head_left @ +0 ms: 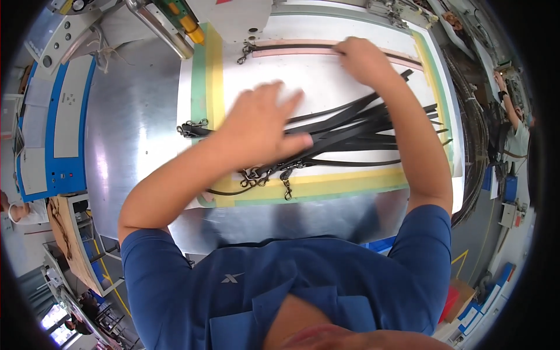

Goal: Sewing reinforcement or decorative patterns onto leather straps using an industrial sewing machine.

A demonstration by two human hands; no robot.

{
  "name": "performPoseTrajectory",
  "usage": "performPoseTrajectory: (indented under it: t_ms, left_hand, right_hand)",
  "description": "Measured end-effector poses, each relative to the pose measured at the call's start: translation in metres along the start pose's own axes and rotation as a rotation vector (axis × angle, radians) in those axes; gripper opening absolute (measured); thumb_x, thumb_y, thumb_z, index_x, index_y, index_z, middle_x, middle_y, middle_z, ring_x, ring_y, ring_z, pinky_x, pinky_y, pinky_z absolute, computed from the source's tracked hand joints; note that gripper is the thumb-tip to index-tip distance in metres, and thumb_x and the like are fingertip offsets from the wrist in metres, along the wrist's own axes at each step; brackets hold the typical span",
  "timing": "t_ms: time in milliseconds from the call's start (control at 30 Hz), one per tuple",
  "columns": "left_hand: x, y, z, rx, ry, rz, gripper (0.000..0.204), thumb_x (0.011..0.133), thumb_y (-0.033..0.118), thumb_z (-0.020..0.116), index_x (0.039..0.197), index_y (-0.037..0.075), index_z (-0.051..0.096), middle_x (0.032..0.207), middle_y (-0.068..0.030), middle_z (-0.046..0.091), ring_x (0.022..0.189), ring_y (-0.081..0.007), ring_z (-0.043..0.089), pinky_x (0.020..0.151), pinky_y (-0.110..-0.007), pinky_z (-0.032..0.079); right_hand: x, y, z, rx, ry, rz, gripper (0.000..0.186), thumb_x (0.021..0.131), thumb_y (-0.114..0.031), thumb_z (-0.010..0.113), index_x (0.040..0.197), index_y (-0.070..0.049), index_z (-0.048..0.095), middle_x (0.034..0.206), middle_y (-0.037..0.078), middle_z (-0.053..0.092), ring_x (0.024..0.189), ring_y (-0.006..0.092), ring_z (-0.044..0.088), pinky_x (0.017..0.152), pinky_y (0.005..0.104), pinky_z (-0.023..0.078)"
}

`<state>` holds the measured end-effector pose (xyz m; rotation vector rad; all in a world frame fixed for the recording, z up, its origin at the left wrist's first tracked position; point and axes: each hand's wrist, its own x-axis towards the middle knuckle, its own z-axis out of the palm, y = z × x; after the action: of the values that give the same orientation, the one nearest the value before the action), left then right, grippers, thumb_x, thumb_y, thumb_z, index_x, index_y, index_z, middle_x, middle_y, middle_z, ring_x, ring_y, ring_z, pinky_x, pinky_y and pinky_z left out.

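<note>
My left hand [254,125] hovers over the near-left part of the work surface with its fingers spread, slightly smeared by motion and holding nothing. Beneath and beside it lies a loose bundle of black straps [350,129], with metal snap hooks [192,128] at their left ends. At the far side, one black strap [291,46] runs lengthwise along a pink strip [297,53]. Its snap hook [245,52] sticks out past the left end. My right hand [368,63] is closed on this strap near its middle, thumb and fingers together; the fingertips are partly hidden.
Yellow and green tape [214,81] borders the white board [245,76], which rests on a metal table [128,116]. A metal post [160,26] and machine parts stand at the far left. A blue-and-white control box [67,125] stands left of the table.
</note>
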<state>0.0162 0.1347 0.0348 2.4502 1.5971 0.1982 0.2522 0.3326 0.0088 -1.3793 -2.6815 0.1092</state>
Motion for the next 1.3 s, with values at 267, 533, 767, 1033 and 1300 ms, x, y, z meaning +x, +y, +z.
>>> performPoseTrajectory:
  t_ms: [267,533,767,1033,1300]
  left_hand:
    - [0.047,-0.084,0.027,0.205,0.218,-0.216,0.084,0.098,0.062,0.061,0.158,0.007,0.045,0.155,-0.0314,0.045,0.143,-0.0477,0.045,0.12,-0.054,0.034]
    - [0.035,-0.114,0.035,0.232,0.278,-0.109,0.063,0.101,0.042,0.062,0.148,0.001,0.055,0.147,-0.0231,0.059,0.142,-0.0389,0.052,0.117,-0.053,0.038]
    - [0.033,-0.126,0.02,0.136,0.365,-0.214,0.047,0.095,0.027,0.068,0.131,-0.003,0.067,0.132,-0.0246,0.066,0.122,-0.0418,0.063,0.103,-0.046,0.052]
    - [0.04,-0.122,0.034,0.115,0.314,-0.063,0.067,0.096,0.041,0.07,0.144,-0.002,0.057,0.142,-0.0253,0.061,0.129,-0.0424,0.059,0.109,-0.049,0.047]
    - [0.041,-0.119,0.031,0.138,0.271,-0.077,0.072,0.097,0.046,0.068,0.146,-0.005,0.055,0.145,-0.0253,0.059,0.133,-0.0399,0.058,0.11,-0.049,0.046]
  right_hand:
    - [0.026,-0.095,0.016,0.113,-0.025,-0.154,0.03,0.093,-0.01,0.06,0.118,-0.009,0.076,0.115,0.013,0.07,0.106,0.0341,0.07,0.092,0.0455,0.057]
    - [0.026,-0.081,0.038,0.203,0.132,-0.168,0.028,0.092,-0.008,0.06,0.117,-0.009,0.074,0.113,0.013,0.068,0.101,0.0345,0.071,0.087,0.0467,0.058]
    - [0.027,-0.085,0.039,0.127,0.157,-0.191,0.027,0.093,-0.003,0.058,0.116,-0.004,0.073,0.111,0.013,0.067,0.097,0.036,0.072,0.085,0.0449,0.059]
    - [0.024,-0.092,0.039,0.108,0.162,-0.249,0.026,0.094,-0.004,0.056,0.112,-0.003,0.074,0.111,0.013,0.067,0.1,0.0328,0.072,0.084,0.0434,0.06]
    - [0.025,-0.096,0.037,0.048,0.106,-0.267,0.026,0.094,-0.005,0.056,0.114,-0.004,0.074,0.112,0.012,0.067,0.101,0.0325,0.072,0.085,0.0439,0.06]
